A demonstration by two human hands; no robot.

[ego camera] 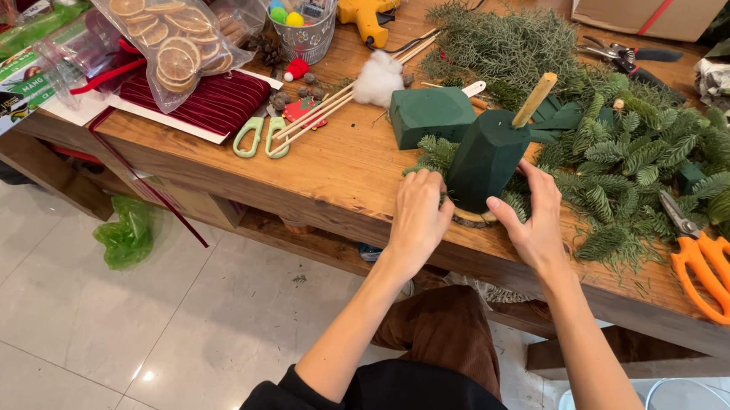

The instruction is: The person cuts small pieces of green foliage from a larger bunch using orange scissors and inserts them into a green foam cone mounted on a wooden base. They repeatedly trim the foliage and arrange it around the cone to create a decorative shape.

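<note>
Flanking a tall dark-green floral-foam cone (486, 160) near the front edge of the wooden table (333, 178), the left hand (419, 217) presses fingertips to its lower left side and the right hand (537, 220) cups its lower right, neither clenched. Its long axis stands nearly upright, a wooden stick (534, 99) rising from the top. Cut fir sprigs (638, 163) crowd the right; orange-handled scissors (712, 264) lie beyond; open tabletop lies left

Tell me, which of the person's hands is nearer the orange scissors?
The right hand. It rests at the dark green foam cone's right side, nearer the orange scissors; the left hand is at the cone's far, left side.
</note>
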